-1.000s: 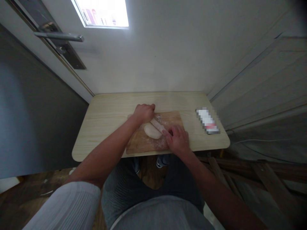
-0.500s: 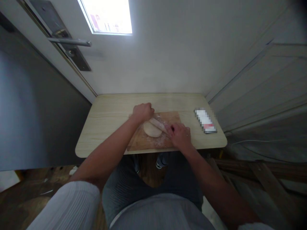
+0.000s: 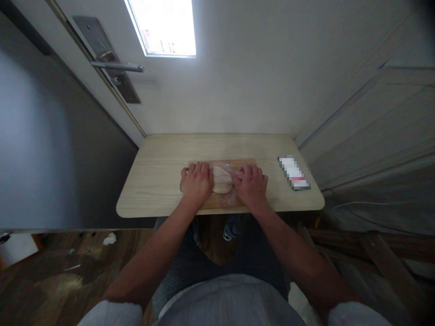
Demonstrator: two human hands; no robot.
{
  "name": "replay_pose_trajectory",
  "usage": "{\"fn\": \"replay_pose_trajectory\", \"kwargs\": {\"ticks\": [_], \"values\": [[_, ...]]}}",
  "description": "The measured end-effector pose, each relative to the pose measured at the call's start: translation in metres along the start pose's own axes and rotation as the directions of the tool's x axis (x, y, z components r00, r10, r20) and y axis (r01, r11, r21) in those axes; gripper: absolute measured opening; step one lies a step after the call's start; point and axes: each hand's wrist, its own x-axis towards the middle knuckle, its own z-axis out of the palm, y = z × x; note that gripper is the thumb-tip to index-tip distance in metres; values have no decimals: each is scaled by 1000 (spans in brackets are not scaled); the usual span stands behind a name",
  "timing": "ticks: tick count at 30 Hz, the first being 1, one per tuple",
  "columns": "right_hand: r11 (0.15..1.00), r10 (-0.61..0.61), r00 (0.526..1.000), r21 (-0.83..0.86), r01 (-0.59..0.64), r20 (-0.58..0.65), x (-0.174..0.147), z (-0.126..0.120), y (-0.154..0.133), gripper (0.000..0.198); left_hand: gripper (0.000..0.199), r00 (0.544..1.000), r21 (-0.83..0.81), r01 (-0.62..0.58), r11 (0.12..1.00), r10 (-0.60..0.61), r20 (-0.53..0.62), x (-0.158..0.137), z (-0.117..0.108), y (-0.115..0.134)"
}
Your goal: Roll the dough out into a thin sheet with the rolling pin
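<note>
A flattened round of dough (image 3: 221, 188) lies on a flour-dusted wooden board (image 3: 227, 200). Across the dough runs a pale rolling pin (image 3: 223, 177), roughly level from side to side. My left hand (image 3: 197, 180) is closed over its left end, near the board's left edge. At the other end, my right hand (image 3: 251, 182) grips the pin with curled fingers. Both ends of the pin are hidden under my hands, and only its middle shows against the dough.
The board rests on a small pale wooden table (image 3: 152, 181) with rounded corners. A phone (image 3: 294, 173), its screen blurred out, lies to the right. Behind stands a white door with a metal handle (image 3: 118, 66). Wooden beams (image 3: 380, 249) are at lower right.
The rolling pin has turned from slanting to nearly level. My left hand came down toward me and left, while my right hand rose slightly. The camera view has shifted a little.
</note>
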Motion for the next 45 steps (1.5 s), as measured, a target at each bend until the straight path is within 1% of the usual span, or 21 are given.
{"fn": "replay_pose_trajectory", "kwargs": {"ticks": [1,3,9,15,19,24,29,33,36,38,42,45], "values": [[1000,1,1000,11,-1,2,2,1,-1,41,47,1000,-15,-17,1000,17,8,-1,1,2],[1000,-7,1000,23,7,9,5,0,-5,41,50,999,-33,-11,999,12,33,0,3,3],[998,-60,997,12,60,37,18,-1,-10,38,50,996,-48,5,999,-1,89,11,11,-6],[994,-110,990,-9,112,87,34,16,-4,39,50,991,-42,-8,999,14,134,27,15,-9],[994,-111,988,3,111,111,46,25,-3,42,50,986,-54,-28,998,37,165,42,18,-12],[997,-75,983,29,71,165,62,27,-7,43,50,972,-76,-6,997,24,232,62,20,-17],[997,-83,982,6,83,170,75,35,-9,44,50,969,-76,0,997,19,248,79,25,-21],[997,-71,982,0,72,177,81,40,-9,44,48,969,-61,-2,998,17,248,87,26,-21],[997,-69,979,-6,71,192,80,38,-9,44,47,972,-51,-4,999,16,236,85,26,-20],[997,-79,977,-7,82,198,76,34,-8,44,48,978,-52,-20,998,31,206,79,24,-19],[990,-135,975,-5,138,177,56,23,-4,45,51,988,-48,-58,997,64,139,58,19,-14],[984,-171,972,-19,176,159,36,13,0,47,51,992,-36,-48,998,52,116,39,13,-8]]}}
